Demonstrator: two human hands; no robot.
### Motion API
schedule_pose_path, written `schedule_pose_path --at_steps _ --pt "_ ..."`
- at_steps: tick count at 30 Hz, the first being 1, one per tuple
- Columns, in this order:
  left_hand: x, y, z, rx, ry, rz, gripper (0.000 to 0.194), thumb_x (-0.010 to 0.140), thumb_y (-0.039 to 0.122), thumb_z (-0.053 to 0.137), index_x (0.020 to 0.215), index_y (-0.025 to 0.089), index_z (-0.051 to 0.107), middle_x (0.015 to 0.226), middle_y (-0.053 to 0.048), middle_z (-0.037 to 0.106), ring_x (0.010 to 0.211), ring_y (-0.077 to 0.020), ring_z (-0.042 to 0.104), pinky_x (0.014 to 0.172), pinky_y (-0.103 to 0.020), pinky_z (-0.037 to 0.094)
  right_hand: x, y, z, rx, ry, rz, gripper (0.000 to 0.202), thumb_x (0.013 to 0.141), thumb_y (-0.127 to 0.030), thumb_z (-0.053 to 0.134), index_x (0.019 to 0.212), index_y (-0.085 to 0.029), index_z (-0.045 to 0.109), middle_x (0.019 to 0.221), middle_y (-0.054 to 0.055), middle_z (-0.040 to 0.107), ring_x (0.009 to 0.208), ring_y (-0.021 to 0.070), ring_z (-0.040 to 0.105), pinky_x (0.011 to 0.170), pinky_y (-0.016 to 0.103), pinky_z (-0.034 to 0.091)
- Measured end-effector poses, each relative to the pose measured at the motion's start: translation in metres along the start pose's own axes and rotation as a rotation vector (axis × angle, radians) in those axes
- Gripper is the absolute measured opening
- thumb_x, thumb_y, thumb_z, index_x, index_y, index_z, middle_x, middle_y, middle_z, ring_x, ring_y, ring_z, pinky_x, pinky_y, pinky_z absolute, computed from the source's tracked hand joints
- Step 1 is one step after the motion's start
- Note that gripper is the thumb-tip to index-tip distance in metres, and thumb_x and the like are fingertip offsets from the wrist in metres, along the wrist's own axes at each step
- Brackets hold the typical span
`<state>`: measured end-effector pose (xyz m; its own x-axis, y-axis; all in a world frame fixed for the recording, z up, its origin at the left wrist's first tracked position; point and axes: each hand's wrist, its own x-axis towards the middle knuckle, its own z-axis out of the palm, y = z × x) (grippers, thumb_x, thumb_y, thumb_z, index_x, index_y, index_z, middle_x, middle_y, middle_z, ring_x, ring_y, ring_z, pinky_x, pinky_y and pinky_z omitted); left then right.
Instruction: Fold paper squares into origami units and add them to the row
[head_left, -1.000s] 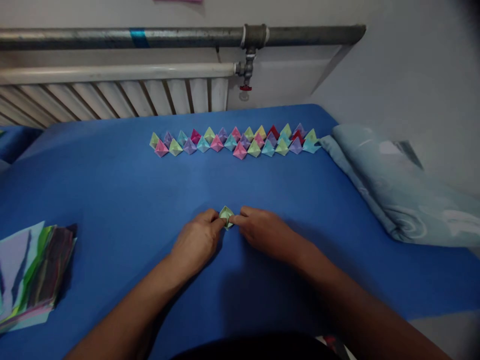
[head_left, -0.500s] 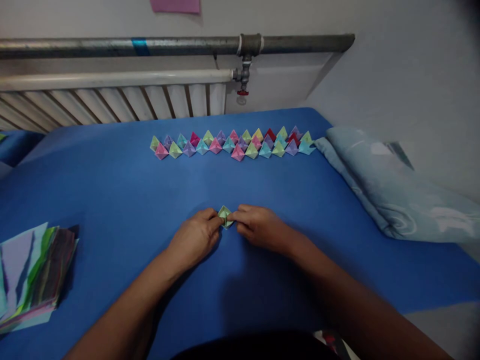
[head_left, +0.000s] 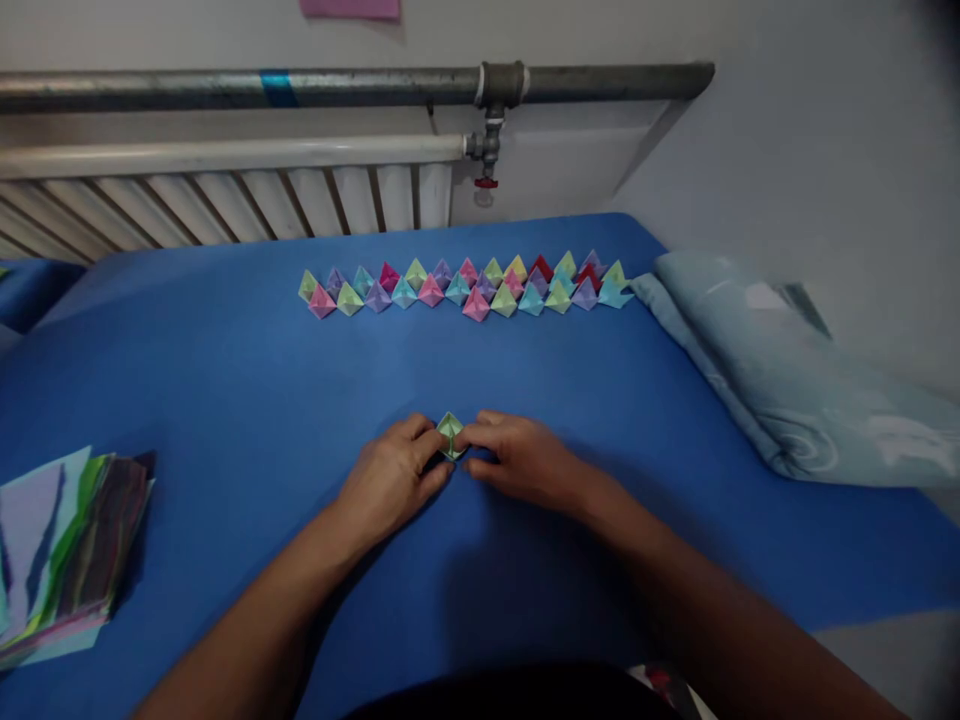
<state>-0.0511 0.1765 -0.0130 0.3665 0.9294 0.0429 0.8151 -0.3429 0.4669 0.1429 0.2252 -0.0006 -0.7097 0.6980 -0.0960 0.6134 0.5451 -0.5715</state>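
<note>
A small light-green origami boat lies on the blue sheet between my two hands. From the left, my left hand grips its edge with bent fingers, the thumb lying low beside it. My right hand holds the opposite edge, index finger on the paper and thumb just below. The fingertips partly cover the boat's sides. Farther back, several folded paper boats in pink, green, blue, purple, red and yellow stand in two close rows.
A fanned stack of coloured paper lies at the left. A folded pale blue-green blanket rests against the right wall. Behind the blue sheet are a white radiator, a metal pipe and a red-handled valve.
Both thumbs have shifted lower and a little away from the green boat, and its front shows more. The boat stays in nearly the same spot.
</note>
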Motion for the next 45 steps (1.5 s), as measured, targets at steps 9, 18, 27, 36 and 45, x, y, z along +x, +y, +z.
schedule_pose_path --at_steps 9,18,27,36,45 --pt "0.000 -0.001 0.004 0.017 0.008 -0.011 0.016 0.089 0.024 0.057 0.101 0.023 0.067 0.093 -0.003 0.060 0.080 -0.0159 0.058 0.068 -0.028 0.048 0.001 -0.007 0.004 -0.057 0.014 0.058 0.010 0.084 -0.017 0.057 0.090 -0.020 0.065 0.076 -0.002 0.046 0.067 0.0099 0.043 0.063 0.023 0.029" --pt "0.001 0.000 0.006 0.049 0.015 -0.009 0.016 0.090 0.026 0.053 0.095 0.022 0.067 0.089 -0.003 0.058 0.077 -0.0149 0.056 0.065 -0.027 0.047 0.002 -0.009 0.007 -0.050 0.025 0.086 0.011 0.086 -0.015 0.056 0.080 -0.019 0.064 0.073 -0.003 0.043 0.064 0.0087 0.042 0.061 0.022 0.027" --pt "0.001 0.001 0.005 0.020 0.008 -0.015 0.016 0.090 0.024 0.053 0.097 0.021 0.067 0.090 -0.003 0.058 0.078 -0.0148 0.055 0.067 -0.027 0.046 0.002 -0.010 0.005 -0.062 0.006 0.097 0.013 0.086 -0.013 0.053 0.080 -0.019 0.063 0.077 -0.001 0.046 0.067 0.0096 0.044 0.062 0.023 0.028" --pt "0.001 0.002 0.006 0.007 0.018 -0.028 0.015 0.087 0.018 0.052 0.091 0.020 0.067 0.088 -0.003 0.057 0.078 -0.0151 0.055 0.067 -0.028 0.046 0.001 -0.009 0.005 -0.066 0.013 0.083 0.014 0.088 -0.016 0.052 0.082 -0.019 0.064 0.077 -0.001 0.046 0.067 0.0096 0.043 0.063 0.022 0.029" --pt "0.001 -0.003 0.002 -0.117 0.079 -0.027 0.028 0.080 0.007 0.047 0.099 0.019 0.064 0.093 -0.004 0.058 0.081 -0.0148 0.058 0.077 -0.031 0.051 0.001 -0.002 0.000 0.079 0.030 0.072 0.030 0.084 -0.004 0.047 0.101 -0.020 0.067 0.087 0.002 0.053 0.079 0.0134 0.051 0.076 0.025 0.038"
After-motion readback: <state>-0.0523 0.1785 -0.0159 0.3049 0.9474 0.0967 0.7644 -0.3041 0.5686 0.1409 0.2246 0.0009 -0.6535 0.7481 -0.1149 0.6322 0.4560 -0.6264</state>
